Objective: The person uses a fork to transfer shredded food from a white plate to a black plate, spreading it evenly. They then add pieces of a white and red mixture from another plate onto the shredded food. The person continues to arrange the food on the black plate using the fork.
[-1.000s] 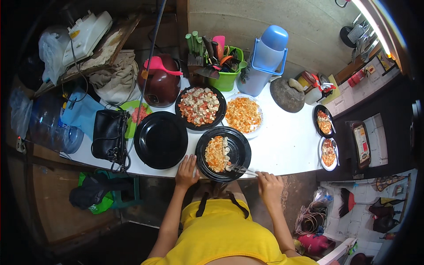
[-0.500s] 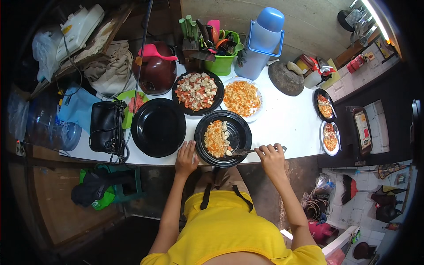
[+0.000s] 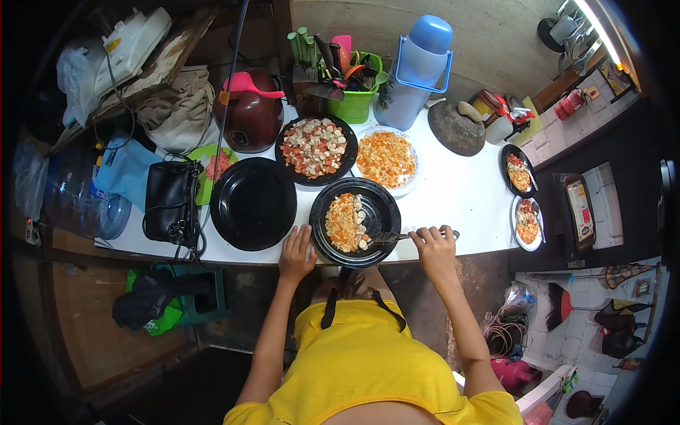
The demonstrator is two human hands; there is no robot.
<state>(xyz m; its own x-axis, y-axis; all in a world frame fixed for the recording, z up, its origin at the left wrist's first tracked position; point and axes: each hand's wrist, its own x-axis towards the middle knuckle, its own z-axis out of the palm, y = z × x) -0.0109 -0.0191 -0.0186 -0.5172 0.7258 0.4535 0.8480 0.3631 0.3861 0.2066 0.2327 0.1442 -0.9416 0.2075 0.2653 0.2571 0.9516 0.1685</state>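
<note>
At the table's front edge sits a black plate [image 3: 382,205] holding an orange-flecked rice mix [image 3: 343,222] on its left half. Pale round slices and a few reddish pieces [image 3: 361,225] line the right side of that mix. My right hand [image 3: 433,249] is closed around the handle of a metal fork [image 3: 388,238], whose head rests inside the plate beside the slices; its tines are hard to make out. My left hand [image 3: 298,253] lies with fingers stretched out on the table edge, close against the plate's left rim. To its left is a bare black plate [image 3: 253,205].
Behind are a black plate of sliced sausage pieces [image 3: 315,147] and a white plate of rice mix [image 3: 386,157]. A blue jug [image 3: 418,74], green utensil holder [image 3: 353,105], stone [image 3: 457,129] and dark red cooker [image 3: 249,122] line the back. Two filled plates [image 3: 528,221] stand far right.
The fork and my right hand have shifted very slightly; the fork's head lies a little farther from the slices. My left hand stays beside the plate.
</note>
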